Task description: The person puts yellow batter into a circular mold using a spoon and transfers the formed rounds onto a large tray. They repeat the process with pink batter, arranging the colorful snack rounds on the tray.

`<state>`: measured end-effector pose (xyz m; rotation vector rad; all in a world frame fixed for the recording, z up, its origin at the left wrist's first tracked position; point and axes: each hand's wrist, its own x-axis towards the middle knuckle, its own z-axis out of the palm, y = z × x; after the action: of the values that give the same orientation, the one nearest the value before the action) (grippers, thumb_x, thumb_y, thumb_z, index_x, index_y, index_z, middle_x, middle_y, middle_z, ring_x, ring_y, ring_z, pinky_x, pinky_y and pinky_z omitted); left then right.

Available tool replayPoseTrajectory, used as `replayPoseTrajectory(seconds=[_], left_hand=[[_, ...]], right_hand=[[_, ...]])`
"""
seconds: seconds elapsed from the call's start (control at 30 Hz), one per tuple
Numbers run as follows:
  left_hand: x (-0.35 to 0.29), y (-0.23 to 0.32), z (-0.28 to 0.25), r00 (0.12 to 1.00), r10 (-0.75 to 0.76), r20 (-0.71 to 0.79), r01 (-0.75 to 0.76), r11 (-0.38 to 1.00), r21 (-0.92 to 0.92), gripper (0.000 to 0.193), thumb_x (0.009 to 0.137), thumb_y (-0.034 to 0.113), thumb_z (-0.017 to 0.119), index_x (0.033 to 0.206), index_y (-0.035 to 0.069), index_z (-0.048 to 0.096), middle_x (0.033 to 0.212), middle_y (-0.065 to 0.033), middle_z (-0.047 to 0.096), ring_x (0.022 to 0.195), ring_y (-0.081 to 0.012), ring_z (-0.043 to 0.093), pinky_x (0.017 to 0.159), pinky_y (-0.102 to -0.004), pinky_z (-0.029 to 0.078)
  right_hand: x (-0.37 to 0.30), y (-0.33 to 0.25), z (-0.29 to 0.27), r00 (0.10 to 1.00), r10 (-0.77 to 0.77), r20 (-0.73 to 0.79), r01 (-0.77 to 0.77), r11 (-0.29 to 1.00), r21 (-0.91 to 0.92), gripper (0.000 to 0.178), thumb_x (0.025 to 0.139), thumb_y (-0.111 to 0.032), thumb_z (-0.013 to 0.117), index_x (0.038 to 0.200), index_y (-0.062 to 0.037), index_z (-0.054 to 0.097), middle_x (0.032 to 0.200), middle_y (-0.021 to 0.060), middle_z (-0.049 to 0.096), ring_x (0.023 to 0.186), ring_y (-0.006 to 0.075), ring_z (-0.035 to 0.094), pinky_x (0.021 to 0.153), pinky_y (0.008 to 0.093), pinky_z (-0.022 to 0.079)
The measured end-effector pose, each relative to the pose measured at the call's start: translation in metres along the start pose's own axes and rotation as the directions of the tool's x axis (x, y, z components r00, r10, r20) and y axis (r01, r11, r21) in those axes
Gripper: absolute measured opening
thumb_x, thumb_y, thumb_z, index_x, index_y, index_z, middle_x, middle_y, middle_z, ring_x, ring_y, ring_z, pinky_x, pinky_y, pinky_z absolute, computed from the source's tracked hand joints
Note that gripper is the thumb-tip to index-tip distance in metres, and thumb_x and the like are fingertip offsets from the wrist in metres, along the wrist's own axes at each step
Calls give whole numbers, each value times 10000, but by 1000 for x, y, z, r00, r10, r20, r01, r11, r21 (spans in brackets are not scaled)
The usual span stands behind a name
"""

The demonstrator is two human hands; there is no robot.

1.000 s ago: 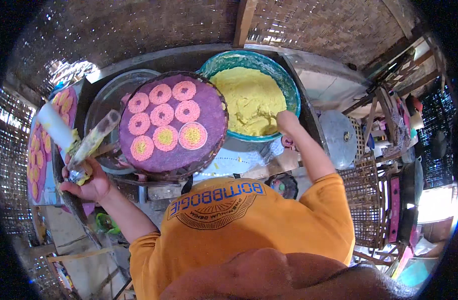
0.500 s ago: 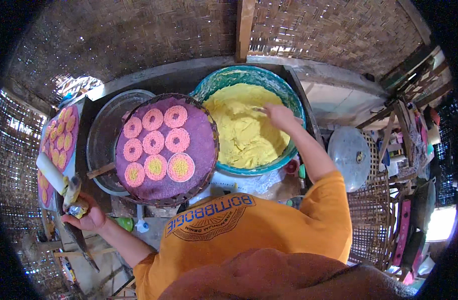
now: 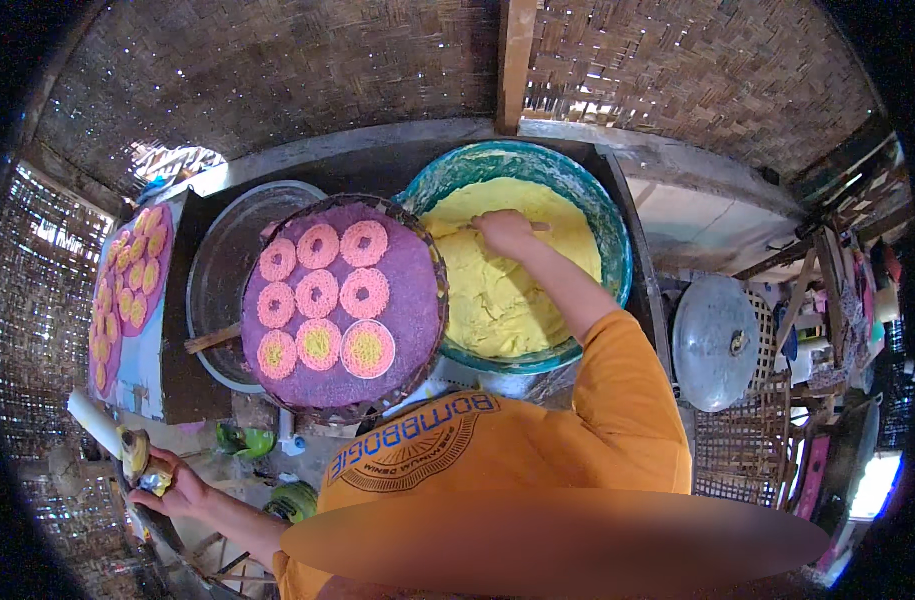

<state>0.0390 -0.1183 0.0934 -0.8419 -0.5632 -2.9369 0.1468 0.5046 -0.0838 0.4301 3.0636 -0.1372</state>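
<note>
Right hand (image 3: pixel 505 232) in yellow dough (image 3: pixel 498 290), fingers curled, gripping lump (bowl rim beyond fingertips). Left hand (image 3: pixel 178 490) clasps press tool (image 3: pixel 133 455). Advise: scoop compact portion, avoid drips.

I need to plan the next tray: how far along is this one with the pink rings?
Done: nine rings lie in three rows on the purple tray, with bare space at its right side. In hand: the right hand is in the yellow batter, and the left hand holds a piping tool low at the left. Left: plenty of batter remains in the bowl.
</note>
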Motion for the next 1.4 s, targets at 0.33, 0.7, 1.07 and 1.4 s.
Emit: replayPoseTrajectory(seconds=[0.33,0.7,1.07,1.4], left_hand=[[21,-40,30,974,-142,176,129,988,81,383,873,318,500,1149,52,486,1221,-163,480,1124,-338,448,930,-495,378],[30,-20,14,981,-163,105,60,772,633,413,842,286,545,1168,61,428,1070,-101,511,932,-289,509,855,-496,417],[-3,-183,160,487,-791,369,-345,213,914,423,642,328,678,950,52,594,869,-174,614,806,-313,598,720,-371,468],[-13,-171,142,602,-699,387,-467,85,880,329,700,304,628,939,79,613,869,-165,617,800,-328,596,693,-407,472]], right_hand=[[-44,-1,-18,989,-62,135,53,996,65,292,725,-160,531,1000,-187,626,820,142,622,787,321,609,661,446,465],[-186,41,-132,982,65,175,-162,768,620,367,783,-344,637,941,-12,645,723,64,612,682,110,555,606,259,427],[-176,-108,-220,890,-417,-185,398,510,762,295,796,-228,628,949,24,629,736,77,584,676,160,536,596,273,398],[-170,-223,-285,532,-719,-449,513,694,-505,194,725,-194,611,895,-101,603,656,15,520,588,174,525,504,305,375]])
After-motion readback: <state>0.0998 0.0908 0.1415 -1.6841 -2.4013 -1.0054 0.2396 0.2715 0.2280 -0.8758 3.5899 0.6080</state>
